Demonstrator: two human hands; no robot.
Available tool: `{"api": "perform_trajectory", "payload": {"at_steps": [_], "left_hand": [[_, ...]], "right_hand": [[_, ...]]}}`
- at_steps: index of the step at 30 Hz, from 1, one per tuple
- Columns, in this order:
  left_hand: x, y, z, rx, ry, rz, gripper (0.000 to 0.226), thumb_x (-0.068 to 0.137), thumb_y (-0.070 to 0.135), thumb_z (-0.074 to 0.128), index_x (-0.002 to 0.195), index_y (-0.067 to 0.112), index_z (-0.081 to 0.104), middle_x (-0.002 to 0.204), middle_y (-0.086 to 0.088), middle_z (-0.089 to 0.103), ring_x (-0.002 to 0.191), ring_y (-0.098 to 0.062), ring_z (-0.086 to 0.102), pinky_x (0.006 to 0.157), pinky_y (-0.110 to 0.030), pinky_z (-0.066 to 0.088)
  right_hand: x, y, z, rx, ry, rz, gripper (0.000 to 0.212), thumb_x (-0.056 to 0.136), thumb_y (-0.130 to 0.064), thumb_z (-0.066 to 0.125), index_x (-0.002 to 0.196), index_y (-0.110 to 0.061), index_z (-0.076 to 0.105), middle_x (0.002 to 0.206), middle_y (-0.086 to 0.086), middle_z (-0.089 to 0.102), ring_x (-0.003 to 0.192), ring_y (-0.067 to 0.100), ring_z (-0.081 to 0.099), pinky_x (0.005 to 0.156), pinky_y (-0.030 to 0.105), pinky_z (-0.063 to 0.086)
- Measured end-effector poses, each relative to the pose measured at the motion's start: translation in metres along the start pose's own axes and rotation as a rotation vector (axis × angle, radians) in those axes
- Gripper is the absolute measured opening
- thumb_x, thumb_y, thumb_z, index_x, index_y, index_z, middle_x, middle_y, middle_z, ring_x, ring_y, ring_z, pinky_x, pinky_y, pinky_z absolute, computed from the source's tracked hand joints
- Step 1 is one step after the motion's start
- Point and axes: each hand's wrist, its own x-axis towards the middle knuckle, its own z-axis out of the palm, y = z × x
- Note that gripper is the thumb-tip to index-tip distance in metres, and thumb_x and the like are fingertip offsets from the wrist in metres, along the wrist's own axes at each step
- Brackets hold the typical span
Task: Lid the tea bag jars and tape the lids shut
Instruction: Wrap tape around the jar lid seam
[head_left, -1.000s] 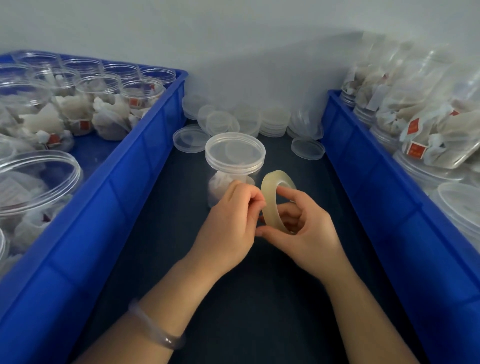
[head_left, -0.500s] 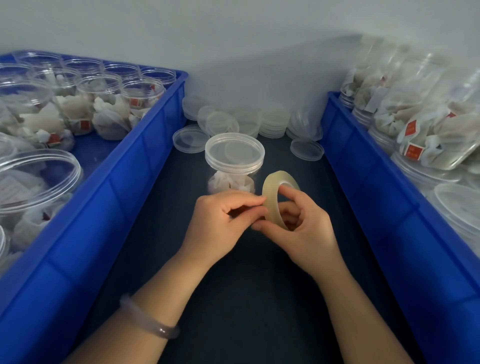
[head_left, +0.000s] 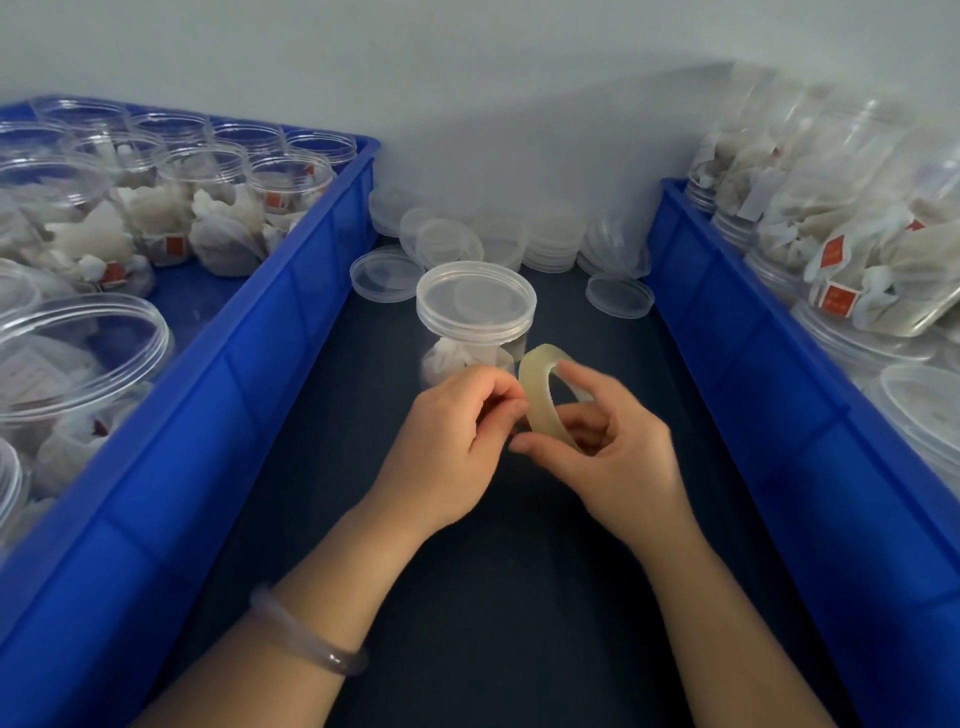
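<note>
A clear plastic jar (head_left: 475, 317) with tea bags inside stands on the dark table in the middle, its clear lid on top. Just in front of it my right hand (head_left: 613, 452) holds a roll of clear tape (head_left: 540, 395) upright, fingers through its hole and thumb under it. My left hand (head_left: 452, 441) is curled against the roll's left edge, thumb and fingertips pinching at the tape there. Whether a free end is lifted I cannot tell.
A blue bin (head_left: 249, 364) on the left holds several open jars of tea bags. A blue bin (head_left: 810, 415) on the right holds several lidded jars lying on their sides. Loose clear lids (head_left: 550, 239) are stacked along the back wall, and single lids (head_left: 387, 273) lie beside the jar.
My left hand turned and drew back a little, its fingers working along the roll's edge. The roll stayed in my right hand, in about the same place. The jar has not moved.
</note>
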Motion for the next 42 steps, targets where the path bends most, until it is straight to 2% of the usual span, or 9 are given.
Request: {"api": "perform_trajectory", "payload": {"at_steps": [7,13,16,20,22,26,31,36,42], "left_hand": [[0.001,0.011,0.003,-0.172,0.070,-0.156,0.018,0.091,0.011,0.059,0.080,0.025,0.059,0.070,0.016,0.061,0.070,-0.003,0.061,0.061,-0.012,0.047],[0.001,0.009,0.000,0.173,0.246,0.176,0.013,0.088,0.018,0.065,0.087,0.005,0.064,0.082,0.001,0.061,0.070,-0.010,0.055,0.063,-0.026,0.048],[0.009,0.003,-0.010,0.261,0.466,0.182,0.046,0.073,0.037,0.077,0.102,0.005,0.063,0.111,-0.015,0.053,0.106,-0.020,0.048,0.092,-0.017,0.039],[0.017,-0.009,-0.019,0.031,0.213,-0.106,0.090,0.051,0.061,0.073,0.129,0.036,0.036,0.152,-0.010,0.015,0.136,0.006,0.008,0.101,0.004,0.008],[0.021,-0.018,-0.018,-0.062,0.174,-0.145,0.088,0.049,0.057,0.073,0.127,0.037,0.037,0.148,0.000,0.022,0.135,0.014,0.010,0.103,0.001,0.014],[0.027,-0.024,-0.013,-0.214,0.207,-0.138,0.080,0.052,0.046,0.081,0.120,0.025,0.045,0.125,0.003,0.047,0.125,-0.015,0.046,0.105,-0.042,0.041],[0.028,-0.027,-0.009,-0.187,0.252,-0.120,0.072,0.056,0.044,0.087,0.113,0.035,0.044,0.117,0.016,0.046,0.118,-0.009,0.048,0.101,-0.039,0.045],[0.028,-0.025,-0.009,-0.185,0.276,-0.131,0.064,0.062,0.048,0.076,0.115,0.027,0.048,0.116,0.015,0.049,0.115,-0.002,0.048,0.099,-0.035,0.046],[0.026,-0.027,-0.013,-0.137,0.353,-0.071,0.057,0.070,0.049,0.075,0.112,0.020,0.052,0.115,0.001,0.054,0.111,-0.009,0.053,0.090,-0.031,0.050]], "right_hand": [[0.005,-0.004,-0.007,-0.016,0.050,-0.034,0.019,0.074,-0.034,0.069,0.092,-0.032,0.063,0.078,-0.005,0.070,0.063,0.007,0.066,0.061,0.014,0.052],[0.016,-0.024,-0.017,-0.187,-0.017,-0.081,0.010,0.086,-0.023,0.063,0.087,-0.028,0.072,0.080,-0.015,0.066,0.076,0.000,0.060,0.067,0.008,0.042],[0.037,-0.035,-0.020,-0.403,-0.058,-0.113,0.011,0.089,-0.028,0.062,0.089,-0.023,0.072,0.087,-0.012,0.056,0.083,0.004,0.051,0.070,0.009,0.037],[0.050,-0.038,-0.016,-0.548,-0.118,-0.106,0.012,0.091,-0.033,0.061,0.091,-0.025,0.071,0.099,-0.005,0.059,0.090,0.008,0.050,0.070,0.010,0.035],[0.052,-0.037,-0.013,-0.545,-0.124,-0.114,0.012,0.090,-0.033,0.062,0.089,-0.026,0.071,0.098,-0.004,0.060,0.092,0.010,0.051,0.070,0.014,0.036],[0.054,-0.034,-0.011,-0.563,-0.095,-0.139,0.012,0.089,-0.034,0.062,0.088,-0.026,0.071,0.095,-0.004,0.061,0.090,0.010,0.052,0.074,0.022,0.037],[0.054,-0.032,-0.008,-0.577,-0.045,-0.139,0.015,0.088,-0.037,0.062,0.086,-0.026,0.071,0.086,-0.008,0.052,0.075,0.003,0.046,0.062,0.012,0.031],[0.052,-0.036,-0.003,-0.658,-0.027,-0.151,0.019,0.089,-0.038,0.059,0.088,-0.023,0.069,0.087,-0.003,0.054,0.072,0.009,0.048,0.059,0.021,0.036],[0.045,-0.046,0.004,-0.722,0.018,-0.136,0.018,0.091,-0.045,0.055,0.086,-0.030,0.064,0.061,-0.015,0.048,0.055,0.002,0.045,0.047,0.019,0.025]]}}
